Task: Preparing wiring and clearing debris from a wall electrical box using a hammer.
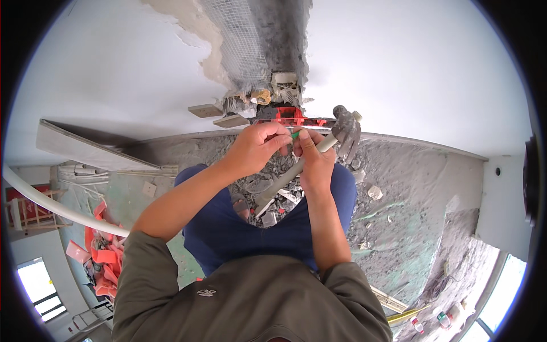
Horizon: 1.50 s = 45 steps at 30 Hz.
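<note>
My left hand (257, 149) is closed, its thumb and fingertips pinching one end of a small green piece (295, 135), perhaps a plastic plug or wire. My right hand (315, 165) meets it with thumb and index finger at the other end. That same hand also grips a claw hammer (284, 185) by its pale handle, the dark metal head up at the right beside the wall. Just beyond my fingers are red plastic wall boxes (289, 116) at the foot of a rough channel cut in the wall. The fingers partly cover the green piece.
Rubble (268, 181) covers the floor between my knees. A grey board (94, 147) leans at the left wall, and two small flat pieces lie near the channel. A white pipe (62, 208) curves in at the left, above crumpled red plastic (105, 256). Wires hang from the broken wall.
</note>
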Available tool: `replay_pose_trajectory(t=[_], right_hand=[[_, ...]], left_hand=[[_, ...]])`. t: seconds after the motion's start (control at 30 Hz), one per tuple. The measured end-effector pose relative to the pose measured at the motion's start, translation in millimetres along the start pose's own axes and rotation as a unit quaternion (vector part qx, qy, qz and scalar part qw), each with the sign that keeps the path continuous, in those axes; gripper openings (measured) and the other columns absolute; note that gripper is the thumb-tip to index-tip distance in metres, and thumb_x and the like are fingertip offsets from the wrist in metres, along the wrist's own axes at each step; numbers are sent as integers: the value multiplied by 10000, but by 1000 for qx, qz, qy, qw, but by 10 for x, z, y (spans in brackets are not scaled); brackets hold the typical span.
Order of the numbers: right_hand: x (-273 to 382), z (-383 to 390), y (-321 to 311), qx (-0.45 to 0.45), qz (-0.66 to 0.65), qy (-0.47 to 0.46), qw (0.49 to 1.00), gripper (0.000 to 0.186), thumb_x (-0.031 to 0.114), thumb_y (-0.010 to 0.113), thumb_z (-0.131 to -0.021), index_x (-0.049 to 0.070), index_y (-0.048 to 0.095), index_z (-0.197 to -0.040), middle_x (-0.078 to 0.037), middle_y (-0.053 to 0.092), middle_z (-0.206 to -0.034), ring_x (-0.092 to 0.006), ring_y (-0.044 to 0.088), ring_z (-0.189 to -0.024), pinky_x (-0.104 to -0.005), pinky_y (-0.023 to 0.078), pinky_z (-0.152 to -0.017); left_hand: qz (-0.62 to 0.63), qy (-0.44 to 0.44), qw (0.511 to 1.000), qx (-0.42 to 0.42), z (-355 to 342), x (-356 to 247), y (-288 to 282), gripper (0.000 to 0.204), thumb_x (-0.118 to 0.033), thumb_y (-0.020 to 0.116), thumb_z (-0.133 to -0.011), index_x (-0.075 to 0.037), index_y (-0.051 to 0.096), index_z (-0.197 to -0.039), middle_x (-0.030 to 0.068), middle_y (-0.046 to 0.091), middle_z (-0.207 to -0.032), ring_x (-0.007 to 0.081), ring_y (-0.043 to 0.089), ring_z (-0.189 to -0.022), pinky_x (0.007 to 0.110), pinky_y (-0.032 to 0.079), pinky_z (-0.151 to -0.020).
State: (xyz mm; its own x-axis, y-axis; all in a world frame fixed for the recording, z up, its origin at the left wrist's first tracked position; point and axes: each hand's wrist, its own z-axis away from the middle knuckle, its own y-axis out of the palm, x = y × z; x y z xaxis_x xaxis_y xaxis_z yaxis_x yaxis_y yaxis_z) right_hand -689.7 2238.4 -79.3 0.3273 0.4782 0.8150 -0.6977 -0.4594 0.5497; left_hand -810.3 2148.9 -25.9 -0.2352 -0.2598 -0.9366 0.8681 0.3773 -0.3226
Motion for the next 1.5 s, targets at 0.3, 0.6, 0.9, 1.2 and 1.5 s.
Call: replay_pose_trajectory(t=[0.3, 0.6, 0.9, 1.2, 1.5], right_hand=[[-80, 6, 43, -2, 2, 35, 999, 228, 198, 653, -929, -15, 676, -1007, -1, 575, -748, -87, 479, -680, -220, 393, -625], [-115, 32, 76, 12, 1, 35, 999, 220, 194, 656, -926, -22, 681, -954, -13, 571, -722, -97, 482, -652, -233, 399, -605], [139, -96, 54, 89, 55, 69, 992, 250, 225, 655, -924, -23, 670, -901, 3, 531, -644, -91, 461, -592, -239, 360, -556], [309, -165, 63, 2, 134, -3, 991, 298, 212, 607, -952, -45, 626, -1102, -1, 522, -634, -76, 474, -559, -228, 385, -503], [346, -75, -220, 86, 215, -79, 970, 318, 195, 557, -979, -22, 568, -1211, 28, 475, -560, -30, 402, -455, -198, 318, -434]], left_hand=[[-23, 34, 999, -2, 19, 215, -57, 103, -99, 610, -915, -18, 647, -966, 59, 638, -755, 137, 586, -672, 287, 457, -624], [-162, 261, 952, -7, -11, 355, -211, 160, 33, 626, -828, -29, 653, -973, 116, 641, -860, 301, 612, -837, 372, 501, -727], [-45, 148, 988, 15, -76, 406, -327, 232, 88, 592, -820, -29, 679, -1000, 92, 660, -863, 217, 650, -812, 321, 521, -733], [120, 28, 989, -80, -378, 456, -242, 135, -68, 581, -925, -26, 677, -1010, 21, 632, -800, 96, 567, -695, 243, 456, -628], [368, -44, 918, -141, -1195, 583, -59, 135, -184, 599, -947, -57, 641, -928, -28, 536, -697, 58, 452, -605, 215, 375, -545]])
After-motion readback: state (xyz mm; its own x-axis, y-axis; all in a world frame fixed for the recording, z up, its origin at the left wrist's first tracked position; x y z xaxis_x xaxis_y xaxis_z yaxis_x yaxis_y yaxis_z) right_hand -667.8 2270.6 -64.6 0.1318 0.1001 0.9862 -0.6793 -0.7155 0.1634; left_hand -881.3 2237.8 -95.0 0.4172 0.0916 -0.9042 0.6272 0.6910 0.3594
